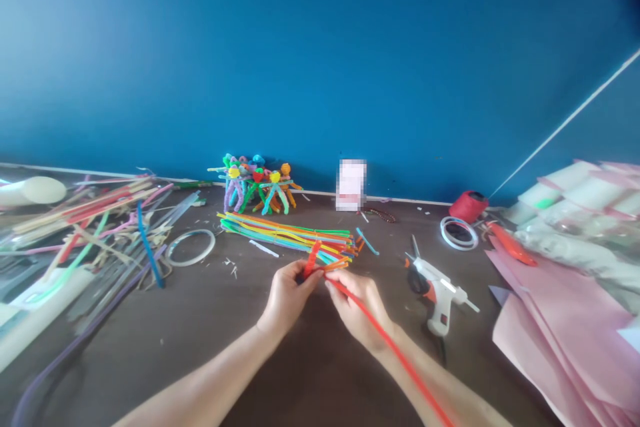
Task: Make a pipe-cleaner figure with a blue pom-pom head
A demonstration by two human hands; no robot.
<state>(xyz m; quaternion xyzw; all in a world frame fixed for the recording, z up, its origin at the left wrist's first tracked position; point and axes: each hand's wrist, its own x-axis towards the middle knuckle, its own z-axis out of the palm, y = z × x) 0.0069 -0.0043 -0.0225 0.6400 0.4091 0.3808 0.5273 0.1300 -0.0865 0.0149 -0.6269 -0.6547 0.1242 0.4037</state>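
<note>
My left hand (289, 296) and my right hand (359, 307) meet over the dark table (210, 327), both pinched on one red pipe cleaner (385, 340). Its long end trails back along my right forearm, and a short bent end (313, 258) sticks up between my fingers. Just beyond my hands lies a bundle of coloured pipe cleaners (287, 235). Several finished pipe-cleaner figures (255, 185) stand against the blue wall.
A white glue gun (440, 290) lies right of my hands, with pink paper sheets (560, 327) farther right. Tape rings (190, 247) (459, 232), a red thread spool (469, 205) and a heap of sticks and strips (85, 233) on the left surround the work area.
</note>
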